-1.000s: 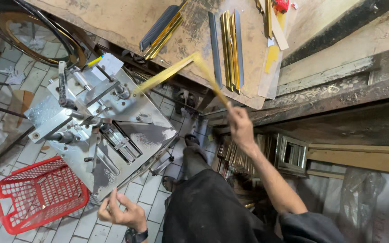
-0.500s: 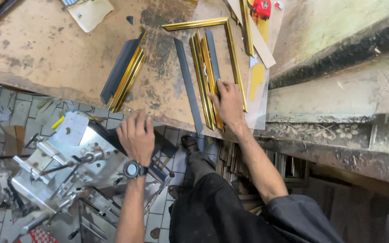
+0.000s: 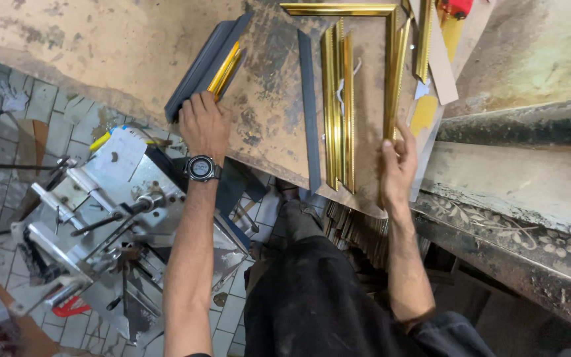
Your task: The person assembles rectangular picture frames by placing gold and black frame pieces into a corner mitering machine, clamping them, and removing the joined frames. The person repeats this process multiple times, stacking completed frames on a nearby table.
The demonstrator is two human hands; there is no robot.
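— So, where do the hands sit?

— The left hand (image 3: 203, 124) lies knuckles-up on the near end of a small stack of gold mouldings (image 3: 225, 68) beside a grey strip (image 3: 201, 66), fingers curled over them; whether it grips them I cannot tell. The stack's long axis runs diagonally, away from the person and to the right, on the worn workbench (image 3: 100, 46).

— And the other?

— The right hand (image 3: 396, 165) has loosely spread fingers touching the near end of an L-shaped gold frame piece (image 3: 390, 66). Its long leg points straight away from the person; the short leg turns left along the far edge.

— Any labels or packages?

— A yellow sheet (image 3: 423, 114) lies just right of that leg, under a pale strip of board. Something red (image 3: 456, 8) sits at the top edge.

— What crowds the space?

— Upright gold strips (image 3: 338, 106) and a long grey bar (image 3: 308, 112) lie between the hands. Below the bench stands a metal machine (image 3: 100, 225) near the left forearm, which wears a wristwatch (image 3: 201, 168).
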